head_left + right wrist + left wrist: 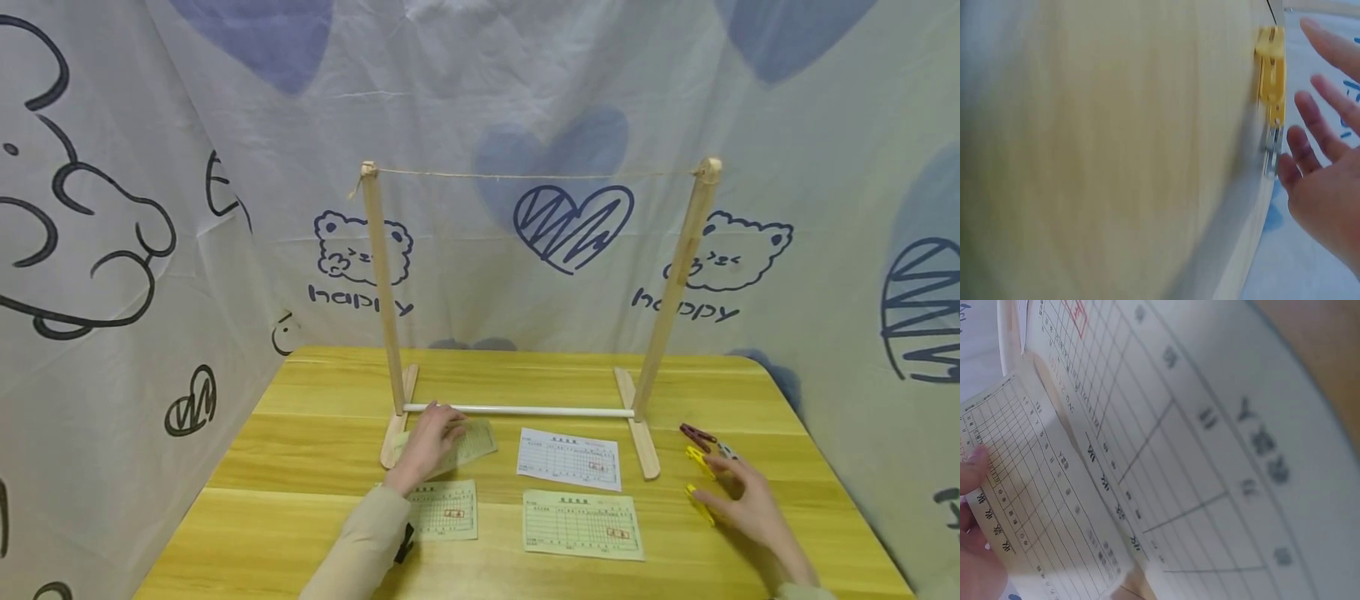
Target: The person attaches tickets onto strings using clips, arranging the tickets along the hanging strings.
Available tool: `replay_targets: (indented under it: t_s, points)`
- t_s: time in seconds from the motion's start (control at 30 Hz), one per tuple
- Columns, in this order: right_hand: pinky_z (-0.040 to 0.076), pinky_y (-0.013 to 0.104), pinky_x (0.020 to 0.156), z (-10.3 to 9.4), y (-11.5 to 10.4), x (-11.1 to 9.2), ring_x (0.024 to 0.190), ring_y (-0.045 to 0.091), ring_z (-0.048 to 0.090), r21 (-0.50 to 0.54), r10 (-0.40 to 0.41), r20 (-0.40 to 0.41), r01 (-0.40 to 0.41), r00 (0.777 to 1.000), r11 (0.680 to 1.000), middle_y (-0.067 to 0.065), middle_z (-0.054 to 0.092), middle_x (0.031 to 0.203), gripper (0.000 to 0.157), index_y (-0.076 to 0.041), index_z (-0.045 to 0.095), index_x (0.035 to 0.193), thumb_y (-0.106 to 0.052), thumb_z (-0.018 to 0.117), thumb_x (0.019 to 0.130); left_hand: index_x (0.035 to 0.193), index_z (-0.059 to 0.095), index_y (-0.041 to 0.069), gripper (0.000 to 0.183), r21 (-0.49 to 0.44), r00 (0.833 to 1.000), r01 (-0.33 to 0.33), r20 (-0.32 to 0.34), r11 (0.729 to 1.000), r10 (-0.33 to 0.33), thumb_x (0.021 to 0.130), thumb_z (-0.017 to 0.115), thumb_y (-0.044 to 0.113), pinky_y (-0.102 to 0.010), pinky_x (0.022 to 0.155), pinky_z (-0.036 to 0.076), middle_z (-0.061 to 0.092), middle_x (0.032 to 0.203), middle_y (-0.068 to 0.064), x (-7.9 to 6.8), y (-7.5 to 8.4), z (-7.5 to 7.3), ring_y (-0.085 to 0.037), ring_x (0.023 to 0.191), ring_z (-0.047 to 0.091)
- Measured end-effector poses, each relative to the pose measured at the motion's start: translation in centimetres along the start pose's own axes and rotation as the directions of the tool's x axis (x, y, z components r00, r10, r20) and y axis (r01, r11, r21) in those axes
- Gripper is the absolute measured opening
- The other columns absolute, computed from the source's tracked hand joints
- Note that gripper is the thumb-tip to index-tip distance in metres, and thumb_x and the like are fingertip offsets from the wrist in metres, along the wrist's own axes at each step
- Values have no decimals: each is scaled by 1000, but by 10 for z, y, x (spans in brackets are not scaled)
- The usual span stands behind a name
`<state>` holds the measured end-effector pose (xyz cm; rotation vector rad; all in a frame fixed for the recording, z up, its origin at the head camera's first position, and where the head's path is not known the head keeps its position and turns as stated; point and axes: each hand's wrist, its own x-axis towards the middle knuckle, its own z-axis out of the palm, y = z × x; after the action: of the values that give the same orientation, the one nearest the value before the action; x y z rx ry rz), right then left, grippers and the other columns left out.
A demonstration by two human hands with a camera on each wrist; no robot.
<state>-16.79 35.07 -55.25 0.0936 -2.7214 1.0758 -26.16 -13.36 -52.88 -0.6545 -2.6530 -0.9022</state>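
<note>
My left hand [429, 442] is over the back-left pale green receipt slip [476, 440]. In the left wrist view its thumb lies on the printed face and its fingers are behind, pinching the slip's edge [1029, 475]. Another green slip [450, 521] lies just nearer, partly hidden by the left sleeve. On the right, my right hand [753, 510] hovers with fingers spread, holding nothing. Below its fingertips are two yellow clothespins [701, 462], the nearer one by the thumb. A dark red clothespin [697, 433] and a whitish one [727, 452] lie just beyond.
A wooden frame with two posts [678, 283] stands on the table [517, 379]. String [525, 176] stretches between the post tops, and a white rod [525, 410] joins the feet. A white slip [566, 458] and a green slip [581, 525] lie right of centre. Printed cloth [450, 83] hangs behind.
</note>
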Motion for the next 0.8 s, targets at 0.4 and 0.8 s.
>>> replay_targets:
  t_s: [0.4, 0.8]
  points:
    - [38, 21, 60, -16, 14, -12, 72, 3, 46, 132, -12, 207, -15, 978, 991, -11, 68, 96, 49, 14, 62, 118, -3, 83, 78, 96, 72, 1, 8, -11, 989, -65, -135, 998, 63, 88, 72, 4, -57, 117, 37, 75, 92, -12, -1, 3, -7, -27, 89, 70]
    - [42, 20, 60, -12, 2, -6, 69, -2, 46, -15, 97, 261, -96, 960, 995, 7, 71, 94, 38, 3, 71, 110, -14, 85, 79, 99, 72, 2, 9, -86, 983, -24, -182, 996, 8, 92, 70, 7, -39, 91, 57, 73, 95, -10, 0, 7, -11, -24, 89, 66]
